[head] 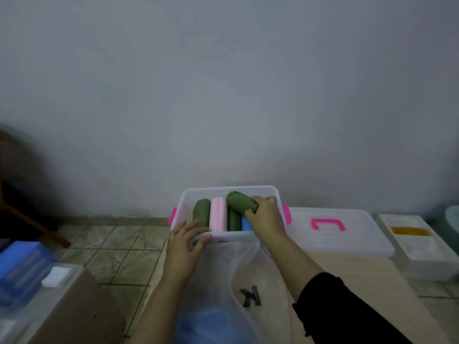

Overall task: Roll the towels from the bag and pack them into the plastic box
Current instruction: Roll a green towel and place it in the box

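Observation:
A clear plastic box (228,189) with pink latches stands against the wall. Inside lie rolled towels side by side: a green roll (200,211), a pink roll (218,214), another green roll (234,219) and a blue roll (246,224). My right hand (265,214) grips a further green rolled towel (238,201), tilted across the top of the others. My left hand (185,240) holds the box's near rim at its left corner. A translucent plastic bag (238,281) marked with a black letter lies in front of the box, with blue cloth (206,324) showing through it.
The box's clear lid (335,244) with a pink handle lies to the right, then a white box (419,252). A cardboard box (74,314) and a blue container (22,266) sit at the lower left. Tiled floor lies to the left, and a wall rises close behind.

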